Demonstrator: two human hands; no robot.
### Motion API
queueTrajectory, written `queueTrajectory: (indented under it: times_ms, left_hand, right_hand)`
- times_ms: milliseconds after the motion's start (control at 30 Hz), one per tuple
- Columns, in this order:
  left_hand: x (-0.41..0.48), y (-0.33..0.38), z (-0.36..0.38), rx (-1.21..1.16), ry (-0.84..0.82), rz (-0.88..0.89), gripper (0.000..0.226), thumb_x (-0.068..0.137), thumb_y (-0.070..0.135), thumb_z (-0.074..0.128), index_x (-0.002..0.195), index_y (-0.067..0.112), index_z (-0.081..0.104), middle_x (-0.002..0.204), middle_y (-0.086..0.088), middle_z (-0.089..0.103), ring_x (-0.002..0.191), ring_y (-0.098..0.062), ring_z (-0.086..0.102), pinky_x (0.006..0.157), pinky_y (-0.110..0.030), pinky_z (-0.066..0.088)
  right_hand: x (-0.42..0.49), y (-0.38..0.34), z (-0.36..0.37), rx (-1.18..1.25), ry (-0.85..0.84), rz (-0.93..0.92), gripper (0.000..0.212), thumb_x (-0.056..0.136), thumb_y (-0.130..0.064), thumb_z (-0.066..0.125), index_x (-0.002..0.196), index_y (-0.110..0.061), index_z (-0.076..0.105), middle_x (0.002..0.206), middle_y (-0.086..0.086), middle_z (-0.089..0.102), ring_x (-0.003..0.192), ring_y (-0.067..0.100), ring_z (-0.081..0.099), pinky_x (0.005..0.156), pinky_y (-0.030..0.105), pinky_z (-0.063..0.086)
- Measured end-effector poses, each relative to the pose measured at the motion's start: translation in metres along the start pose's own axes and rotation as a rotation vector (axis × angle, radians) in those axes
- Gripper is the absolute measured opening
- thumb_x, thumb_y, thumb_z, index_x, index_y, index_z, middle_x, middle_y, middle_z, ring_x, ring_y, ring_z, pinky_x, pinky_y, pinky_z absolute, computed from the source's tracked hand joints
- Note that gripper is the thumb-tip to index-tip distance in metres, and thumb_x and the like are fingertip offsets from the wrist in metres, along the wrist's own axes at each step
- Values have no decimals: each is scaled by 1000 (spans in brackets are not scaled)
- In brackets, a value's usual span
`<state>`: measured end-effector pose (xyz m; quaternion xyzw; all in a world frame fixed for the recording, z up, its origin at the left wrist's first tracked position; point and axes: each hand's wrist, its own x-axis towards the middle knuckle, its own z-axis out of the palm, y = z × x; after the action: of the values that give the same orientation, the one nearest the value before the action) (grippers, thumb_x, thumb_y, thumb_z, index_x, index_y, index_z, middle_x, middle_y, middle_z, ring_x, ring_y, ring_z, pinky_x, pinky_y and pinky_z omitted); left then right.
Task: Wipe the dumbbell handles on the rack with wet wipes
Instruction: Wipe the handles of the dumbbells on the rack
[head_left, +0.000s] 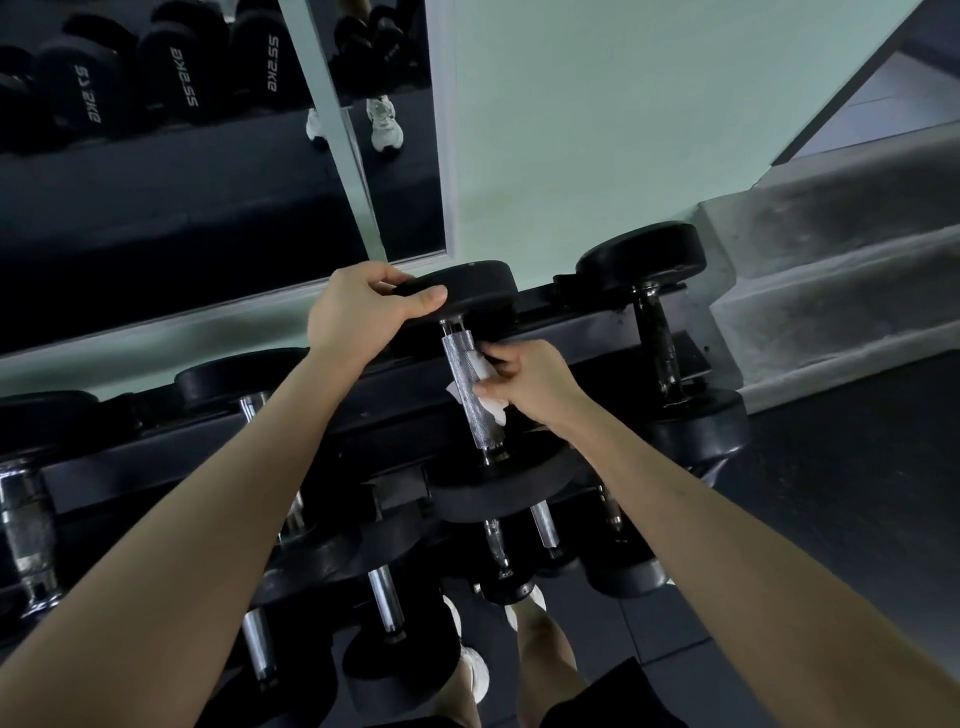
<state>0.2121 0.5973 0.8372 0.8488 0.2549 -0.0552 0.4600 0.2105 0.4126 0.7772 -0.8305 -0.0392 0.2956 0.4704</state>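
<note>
Only 1 view, worn on the head, facing forward and steeply down onto the dumbbell rack (587, 319). Close in on the top row, wide-angle, taking in the mirror (156, 218) at upper left and the floor (857, 493) at lower right.

A dumbbell (470, 384) lies mid-frame on the rack (208, 457), with a second dumbbell (657, 332) to its right. The left hand (358, 312) holds its far head. The right hand (535, 379) presses a wipe (493, 408) against the handle's right side. Smaller dumbbells (384, 597) lie below, seemingly on a lower tier. A mirror (156, 208) stands upper left.
</note>
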Motion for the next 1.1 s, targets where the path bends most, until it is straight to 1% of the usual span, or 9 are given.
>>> queueTrajectory:
  times_ms: [233, 333, 467, 567, 667, 767, 867, 967, 1100]
  left_hand:
    - [1, -3, -3, -22, -25, -9, 31, 61, 53, 79, 82, 33, 68, 86, 7, 69, 84, -16, 66, 84, -43, 54]
    - [1, -7, -6, -25, -29, 3, 31, 61, 55, 79, 82, 34, 68, 87, 7, 69, 84, -15, 67, 85, -45, 54]
    - [0, -5, -5, -13, -30, 25, 29, 62, 56, 78, 80, 35, 67, 89, 6, 69, 87, -15, 65, 85, -41, 53]
    - [1, -4, -2, -16, -19, 18, 27, 62, 55, 78, 77, 35, 66, 88, 6, 68, 87, -15, 65, 84, -38, 53]
    - [2, -7, -2, -48, -23, 1, 30, 61, 54, 79, 80, 34, 68, 90, 6, 69, 86, -15, 66, 84, -39, 54]
    - [2, -9, -2, -64, -21, 1, 32, 61, 54, 79, 84, 33, 69, 91, 7, 69, 87, -13, 66, 84, -39, 54]
    - [0, -8, 0, -70, -18, 0, 37, 59, 58, 78, 85, 33, 69, 92, 7, 69, 88, -13, 65, 84, -40, 54]
    - [-1, -7, 1, -78, -12, 3, 45, 54, 62, 77, 87, 32, 70, 92, 6, 69, 88, -14, 66, 85, -43, 54]
    - [-2, -9, -1, -99, -6, 7, 35, 58, 57, 79, 83, 34, 69, 93, 5, 69, 90, -15, 65, 87, -44, 53]
  right_hand:
    - [-18, 24, 3, -267, -139, -6, 18, 78, -16, 76, 80, 1, 71, 71, 6, 72, 66, 7, 66, 66, 18, 50]
    - [-14, 19, -3, -375, -179, -10, 29, 77, -14, 75, 57, -2, 58, 59, 7, 65, 48, 3, 54, 51, 15, 41]
    - [6, 9, -8, 27, 101, 4, 8, 80, -9, 70, 76, -3, 68, 72, 7, 65, 65, 14, 59, 67, 25, 48]
    - [22, -10, 4, 241, 103, -3, 12, 86, -7, 62, 92, 2, 66, 84, 12, 67, 76, 12, 58, 72, 30, 52]
    - [15, -10, 14, 164, 94, -50, 15, 91, -10, 56, 99, -5, 68, 82, 1, 67, 76, 6, 58, 70, 19, 48]
    - [4, 7, 12, -9, 34, -62, 15, 91, -13, 57, 96, -6, 69, 75, 1, 66, 74, 10, 59, 74, 25, 47]
    - [8, 0, 5, 82, -4, -21, 14, 88, -3, 58, 84, -11, 69, 74, -4, 68, 74, 4, 65, 75, 19, 49]
    - [4, 2, 1, 139, -62, -9, 20, 88, -1, 58, 104, -7, 69, 96, 7, 73, 92, 9, 67, 89, 19, 48]
    - [-24, 20, -4, -128, -181, -12, 17, 89, -3, 58, 102, -3, 69, 84, 13, 73, 81, 11, 68, 91, 24, 48]
